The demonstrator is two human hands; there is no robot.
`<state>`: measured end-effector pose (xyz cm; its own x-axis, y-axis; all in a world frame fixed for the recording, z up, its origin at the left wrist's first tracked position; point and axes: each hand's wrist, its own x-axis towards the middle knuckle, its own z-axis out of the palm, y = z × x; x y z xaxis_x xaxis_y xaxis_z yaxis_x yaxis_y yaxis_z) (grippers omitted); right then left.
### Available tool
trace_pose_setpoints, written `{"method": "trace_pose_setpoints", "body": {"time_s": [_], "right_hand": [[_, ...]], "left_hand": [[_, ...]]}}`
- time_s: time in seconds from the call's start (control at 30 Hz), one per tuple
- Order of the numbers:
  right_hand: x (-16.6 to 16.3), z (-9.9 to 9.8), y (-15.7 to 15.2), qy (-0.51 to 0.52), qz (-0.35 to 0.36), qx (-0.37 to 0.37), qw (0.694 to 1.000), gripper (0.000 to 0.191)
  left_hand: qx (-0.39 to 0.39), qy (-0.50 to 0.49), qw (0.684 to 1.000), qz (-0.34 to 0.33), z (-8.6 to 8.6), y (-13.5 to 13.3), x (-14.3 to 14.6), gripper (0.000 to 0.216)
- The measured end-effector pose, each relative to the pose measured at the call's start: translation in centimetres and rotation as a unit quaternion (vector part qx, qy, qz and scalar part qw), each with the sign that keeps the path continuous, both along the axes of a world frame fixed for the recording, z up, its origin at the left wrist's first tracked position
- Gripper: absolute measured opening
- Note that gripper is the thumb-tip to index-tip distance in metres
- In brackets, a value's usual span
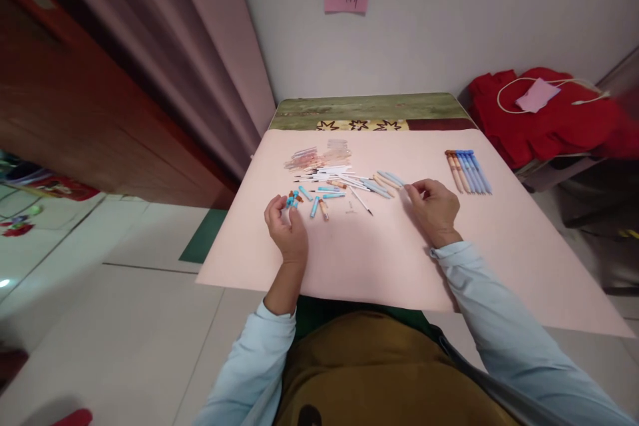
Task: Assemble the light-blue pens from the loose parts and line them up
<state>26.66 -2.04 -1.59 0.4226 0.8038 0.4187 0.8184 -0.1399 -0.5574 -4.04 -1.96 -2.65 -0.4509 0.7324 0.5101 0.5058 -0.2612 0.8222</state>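
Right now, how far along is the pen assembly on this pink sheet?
Done, it seems: a neat row of assembled pens lies at the right of the pink sheet. In hand: the left hand pinches small blue pieces; the right hand rests beside loose barrels, its grip unclear. Left: the scattered pile of refills and parts in the middle, not yet assembled.

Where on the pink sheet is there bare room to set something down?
Bare: the broad near strip of the pink sheet below both hands; the gap between the right hand and the row of pens; the sheet right of that row. Crowded: the pen-parts pile between the hands, where the left hand pinches small blue parts.
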Motion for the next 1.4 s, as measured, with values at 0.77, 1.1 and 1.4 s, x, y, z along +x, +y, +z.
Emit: {"method": "trace_pose_setpoints", "body": {"time_s": [0.77, 1.1, 1.4], "right_hand": [[-16.8, 1.9, 0.6, -0.112, 0.199, -0.262, 0.938, 0.026], [-15.4, 1.7, -2.0, 0.082, 0.251, -0.05, 0.963, 0.019], [-14.3, 2.1, -0.9, 0.057, 0.245, -0.056, 0.966, 0.015]], "left_hand": [[-0.017, -0.086, 0.992, -0.089, -0.2, 0.1, 0.3, 0.014], [-0.153, -0.257, 0.908, -0.294, 0.7, -0.5, 1.2, 0.03], [-0.11, -0.472, 0.817, -0.312, 1.3, -0.1, -0.6, 0.025]]}}
